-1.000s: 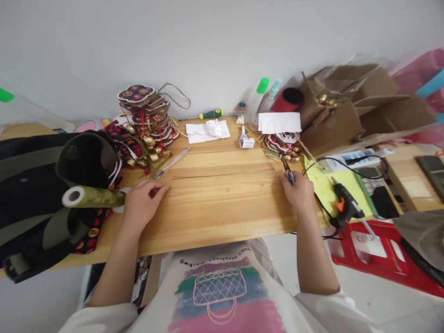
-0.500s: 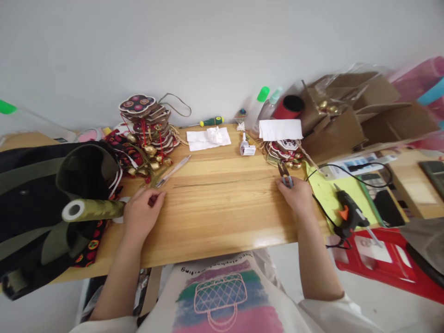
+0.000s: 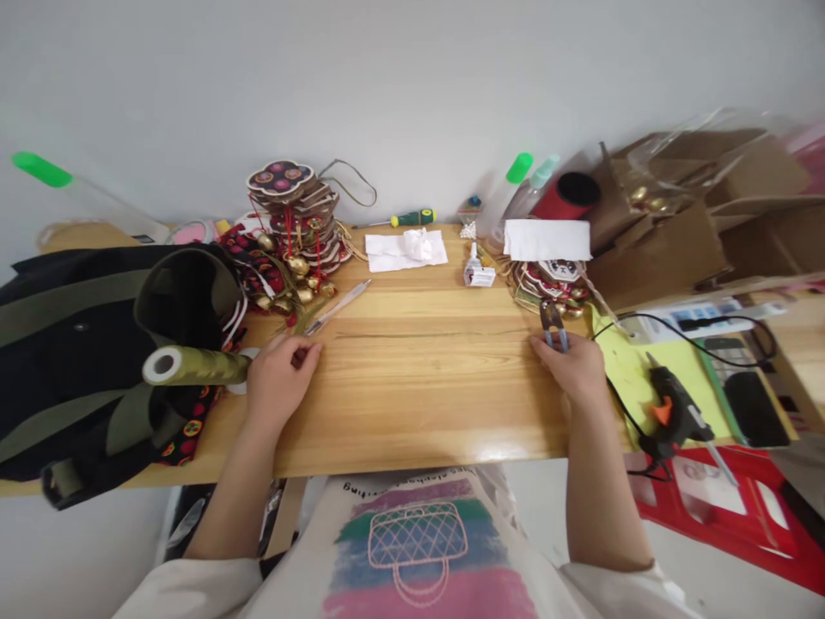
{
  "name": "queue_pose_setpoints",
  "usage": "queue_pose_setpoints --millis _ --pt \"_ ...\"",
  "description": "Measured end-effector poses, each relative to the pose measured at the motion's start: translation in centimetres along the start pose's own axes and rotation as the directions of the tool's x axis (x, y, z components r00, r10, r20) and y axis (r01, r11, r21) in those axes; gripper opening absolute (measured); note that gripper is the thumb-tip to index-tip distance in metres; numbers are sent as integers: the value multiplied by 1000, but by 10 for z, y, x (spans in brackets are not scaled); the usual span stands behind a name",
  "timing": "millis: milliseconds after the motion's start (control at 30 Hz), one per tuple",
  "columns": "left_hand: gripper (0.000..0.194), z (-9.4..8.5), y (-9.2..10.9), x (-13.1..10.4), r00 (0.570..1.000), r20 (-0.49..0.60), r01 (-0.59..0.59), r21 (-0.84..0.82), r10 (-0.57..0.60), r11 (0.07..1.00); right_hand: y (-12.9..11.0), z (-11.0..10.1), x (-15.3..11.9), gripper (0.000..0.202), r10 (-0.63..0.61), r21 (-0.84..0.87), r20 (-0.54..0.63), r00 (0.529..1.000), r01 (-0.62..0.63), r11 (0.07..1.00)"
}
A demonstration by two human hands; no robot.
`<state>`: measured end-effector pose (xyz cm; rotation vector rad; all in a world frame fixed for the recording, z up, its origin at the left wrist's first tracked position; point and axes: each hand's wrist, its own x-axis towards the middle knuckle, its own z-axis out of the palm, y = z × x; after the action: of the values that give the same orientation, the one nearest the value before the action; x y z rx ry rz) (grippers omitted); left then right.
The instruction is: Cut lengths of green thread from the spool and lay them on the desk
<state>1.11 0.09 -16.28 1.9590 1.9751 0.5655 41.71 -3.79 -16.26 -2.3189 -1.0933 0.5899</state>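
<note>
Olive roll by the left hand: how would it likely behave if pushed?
The olive roll lies on its side and looks cylindrical, so a sideways nudge would probably roll it. The dark fabric against it might slow that. Wound around a hollow core, it should feel fairly stiff when lifted.

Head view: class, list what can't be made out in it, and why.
All in the head view:
- Cord ends: too thin to trace to the left hand.
- Snips' grip: partly hidden by the right hand.
- Bottle label: too small.
- Carton: cut off by the right edge.
</note>
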Motion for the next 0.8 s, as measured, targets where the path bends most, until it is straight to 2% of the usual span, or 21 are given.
queue_pose_setpoints --millis 233,433,600,800 --pt "28 1 1 1 1000 -15 12 -10 -12 1000 -1 0 -1 38 13 71 2 1000 -13 997" --pt "28 2 0 0 999 -42 0 -29 -1 1000 -3 -1 -2 34 40 78 6 999 -40 996" --pt "28 3 -3 0 998 -59 -15 -29 14 999 -8 -3 -5 37 68 185 21 997 -71 980" --pt "28 5 -3 1 997 -72 -28 -37 26 999 -10 -4 -8 29 44 288 9 999 -45 957"
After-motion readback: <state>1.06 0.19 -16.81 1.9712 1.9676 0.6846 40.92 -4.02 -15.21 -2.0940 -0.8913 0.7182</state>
